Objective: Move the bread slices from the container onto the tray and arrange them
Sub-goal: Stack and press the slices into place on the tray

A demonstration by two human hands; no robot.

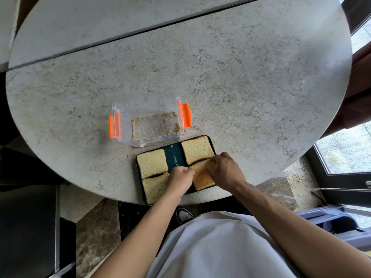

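Bread slice (202, 177), the near-right one on the tray, sits pinched between both hands, its long axis running from near edge to far edge of the tray, far end tilted up slightly off the tray floor, toasted-looking orange-brown surface, porous crumb. Left hand (180, 177) is closed, fingertips gripping the slice's left edge. Right hand (224, 167) is curled over the slice's far-right corner, fingers pressed on top, holding it too. Both bare forearms reach in from the bottom of the view.

Tray (174, 155) is a dark teal rectangle with rounded corners, smooth, long axis left-right and skewed, right end farther away. It lies at the near edge of the table. Three more slices lie flat on it: far-right slice (197, 149), far-left slice (152, 163), near-left slice (155, 187). All are squarish, pale tan, darker crust edges. The left pair touch edge to edge. A bare strip with crumbs runs down the tray's middle.

Container (148, 123) is clear plastic, rectangular, just beyond the tray, with orange clip latches (185, 115) at both short ends, only crumbs lining its base.

Table (241, 77) is round, grey veined stone, matte.
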